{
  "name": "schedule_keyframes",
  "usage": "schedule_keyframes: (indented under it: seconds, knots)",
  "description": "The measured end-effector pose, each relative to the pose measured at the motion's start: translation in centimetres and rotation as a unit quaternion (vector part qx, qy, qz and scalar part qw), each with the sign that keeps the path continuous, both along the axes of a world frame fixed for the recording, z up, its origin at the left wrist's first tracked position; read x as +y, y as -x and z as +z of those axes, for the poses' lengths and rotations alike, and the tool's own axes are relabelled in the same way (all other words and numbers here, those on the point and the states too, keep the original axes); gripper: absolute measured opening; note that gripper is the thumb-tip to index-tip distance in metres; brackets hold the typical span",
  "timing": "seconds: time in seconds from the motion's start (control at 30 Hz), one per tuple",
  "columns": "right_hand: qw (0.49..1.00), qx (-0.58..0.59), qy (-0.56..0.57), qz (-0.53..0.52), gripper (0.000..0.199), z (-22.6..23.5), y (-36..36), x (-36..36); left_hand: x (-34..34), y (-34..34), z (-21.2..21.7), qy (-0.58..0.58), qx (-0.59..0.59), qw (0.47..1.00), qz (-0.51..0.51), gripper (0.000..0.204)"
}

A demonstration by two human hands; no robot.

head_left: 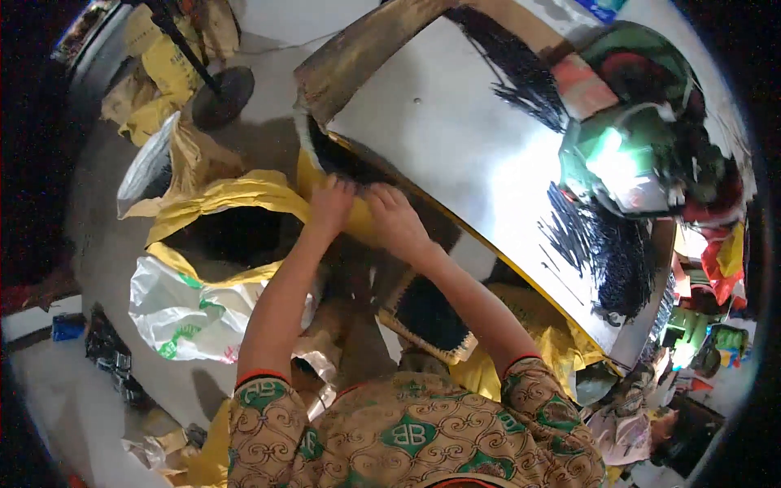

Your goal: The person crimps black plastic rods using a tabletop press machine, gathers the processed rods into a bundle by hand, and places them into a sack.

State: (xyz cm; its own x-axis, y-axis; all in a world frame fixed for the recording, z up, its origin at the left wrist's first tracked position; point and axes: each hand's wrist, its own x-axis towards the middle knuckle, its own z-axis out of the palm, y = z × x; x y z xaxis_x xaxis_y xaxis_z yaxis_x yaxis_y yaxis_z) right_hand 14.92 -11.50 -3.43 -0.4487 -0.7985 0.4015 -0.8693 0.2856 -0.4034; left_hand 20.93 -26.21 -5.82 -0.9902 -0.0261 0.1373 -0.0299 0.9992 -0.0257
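Observation:
My left hand (331,205) and my right hand (399,224) are side by side at the near left corner of the worktable (439,114). Both sets of fingers are closed on the rim of a yellow sack (364,226), which hangs below the table's edge. Dark material shows just beyond my fingertips. Left of my left forearm stands another yellow sack (232,189), its mouth wide and its inside dark. Under my right forearm is a box or sack with a pale rim (399,327) and black contents.
Piles of thin black sticks (620,272) lie on the table. A green machine (643,122) with a bright lamp stands at its right. A white plastic bag (183,313), a round-based stand (224,98) and brown sacks (199,154) are on the left. Another person (630,435) is at lower right.

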Motion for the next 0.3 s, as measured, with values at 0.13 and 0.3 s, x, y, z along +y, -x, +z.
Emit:
schedule_keyframes:
  seconds: [0.13, 0.3]
  knots:
    - [0.968, -0.168, -0.187, -0.014, 0.032, -3.6, 3.0, -7.8, -3.8, -3.8, -4.4, -0.040, -0.159, 0.986, 0.044, 0.014]
    - [0.900, -0.251, -0.356, -0.021, 0.024, -19.8, 7.1, -15.5, -4.8, -6.0, -5.8, -0.094, -0.073, 0.990, 0.072, 0.015]
